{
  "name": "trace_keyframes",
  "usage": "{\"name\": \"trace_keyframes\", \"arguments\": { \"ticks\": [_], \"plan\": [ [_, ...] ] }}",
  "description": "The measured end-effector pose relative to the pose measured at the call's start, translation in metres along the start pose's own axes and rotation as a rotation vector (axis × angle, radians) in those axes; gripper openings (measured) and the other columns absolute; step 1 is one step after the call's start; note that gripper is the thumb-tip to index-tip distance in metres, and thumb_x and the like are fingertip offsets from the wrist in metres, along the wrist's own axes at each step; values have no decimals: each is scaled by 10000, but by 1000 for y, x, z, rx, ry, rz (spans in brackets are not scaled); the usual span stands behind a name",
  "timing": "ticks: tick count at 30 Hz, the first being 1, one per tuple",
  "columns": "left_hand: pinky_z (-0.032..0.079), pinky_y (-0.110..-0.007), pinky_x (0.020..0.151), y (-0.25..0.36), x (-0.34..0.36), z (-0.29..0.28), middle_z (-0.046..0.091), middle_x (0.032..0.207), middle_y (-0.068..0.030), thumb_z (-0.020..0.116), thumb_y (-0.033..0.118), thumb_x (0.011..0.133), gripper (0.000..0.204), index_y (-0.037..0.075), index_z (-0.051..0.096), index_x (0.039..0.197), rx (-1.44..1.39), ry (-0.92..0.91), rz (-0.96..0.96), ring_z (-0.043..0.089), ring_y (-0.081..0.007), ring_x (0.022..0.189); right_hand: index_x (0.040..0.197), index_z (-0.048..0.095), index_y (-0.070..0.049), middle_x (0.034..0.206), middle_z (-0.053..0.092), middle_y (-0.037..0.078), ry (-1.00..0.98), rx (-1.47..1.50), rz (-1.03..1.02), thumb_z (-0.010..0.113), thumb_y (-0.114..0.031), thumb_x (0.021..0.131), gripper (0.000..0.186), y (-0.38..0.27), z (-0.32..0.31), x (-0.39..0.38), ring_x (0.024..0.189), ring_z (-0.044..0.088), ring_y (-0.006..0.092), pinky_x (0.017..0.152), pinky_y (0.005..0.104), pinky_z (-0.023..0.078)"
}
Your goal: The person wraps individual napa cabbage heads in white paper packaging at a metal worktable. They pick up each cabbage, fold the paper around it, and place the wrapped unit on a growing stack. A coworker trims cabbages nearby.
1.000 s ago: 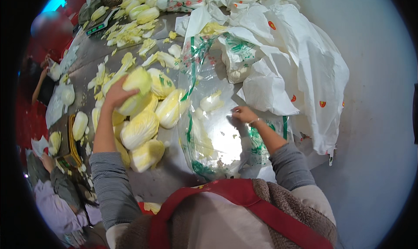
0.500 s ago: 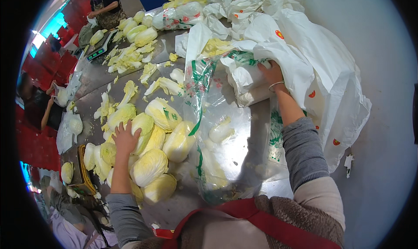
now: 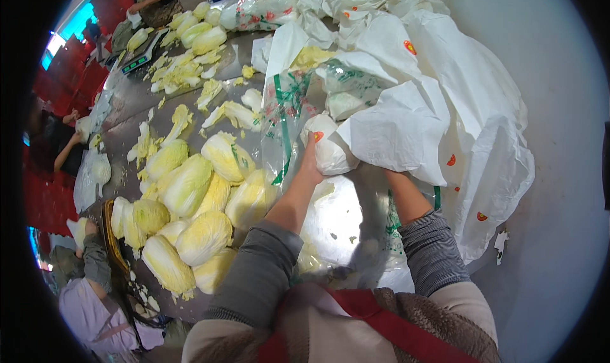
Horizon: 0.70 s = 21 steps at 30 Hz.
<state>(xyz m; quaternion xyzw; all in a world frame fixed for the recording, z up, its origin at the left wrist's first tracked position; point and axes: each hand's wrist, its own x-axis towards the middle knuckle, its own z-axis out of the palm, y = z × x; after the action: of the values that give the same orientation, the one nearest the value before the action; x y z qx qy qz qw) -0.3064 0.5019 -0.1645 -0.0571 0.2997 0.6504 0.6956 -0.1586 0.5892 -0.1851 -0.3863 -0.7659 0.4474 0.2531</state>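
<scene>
My left hand (image 3: 309, 160) presses against the side of a white paper-wrapped bundle (image 3: 332, 153), its fingers partly hidden behind it. My right hand (image 3: 392, 175) reaches under a loose white paper sheet (image 3: 400, 128), which covers its fingers. Beneath both lies a clear plastic bag (image 3: 286, 125) with green and red print, spread open on the metal table. Behind the bundle, another pale wrapped shape (image 3: 348, 102) shows through the printed plastic. To the left of my left arm sits a pile of napa cabbages (image 3: 186, 186), pale yellow and green.
Loose cabbage leaves (image 3: 181, 74) litter the table's far left, near a scale (image 3: 143, 55). Crumpled white paper (image 3: 470, 96) heaps along the right beside a pale wall. A filled printed bag (image 3: 260, 12) lies at the back. Other people work along the left and far sides.
My left hand has left the cabbage pile and moved right to the wrapped bundle. My right hand has come nearer, under the paper. The bundle has shifted toward me.
</scene>
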Motion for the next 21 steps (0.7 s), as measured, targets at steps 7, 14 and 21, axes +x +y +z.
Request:
{"name": "trace_keyframes", "arguments": {
  "ticks": [7,14,21],
  "plan": [
    [444,-423,929,-24,-95,-49,483,1260,-148,463,436,912,567,21,383,1290,84,-7,167,533,-285,1091,1188,498,-45,1109,505,133,-101,357,98,708,-214,723,538,-77,15,-93,1023,510,254,835,351,451],
    [340,-360,1022,-47,-235,2,431,1319,-122,322,381,968,531,32,278,1366,257,-159,300,430,-227,1206,1400,215,-27,1359,365,141,-272,958,99,613,-212,780,760,-128,16,-162,1235,378,234,1023,331,305],
    [390,-372,990,-88,-306,-16,464,1294,-146,425,419,924,601,15,307,1352,103,-110,177,491,-238,1156,1401,240,-64,1340,383,133,-311,810,51,613,-224,780,743,-175,14,-238,1202,407,235,969,332,362]
  ]
}}
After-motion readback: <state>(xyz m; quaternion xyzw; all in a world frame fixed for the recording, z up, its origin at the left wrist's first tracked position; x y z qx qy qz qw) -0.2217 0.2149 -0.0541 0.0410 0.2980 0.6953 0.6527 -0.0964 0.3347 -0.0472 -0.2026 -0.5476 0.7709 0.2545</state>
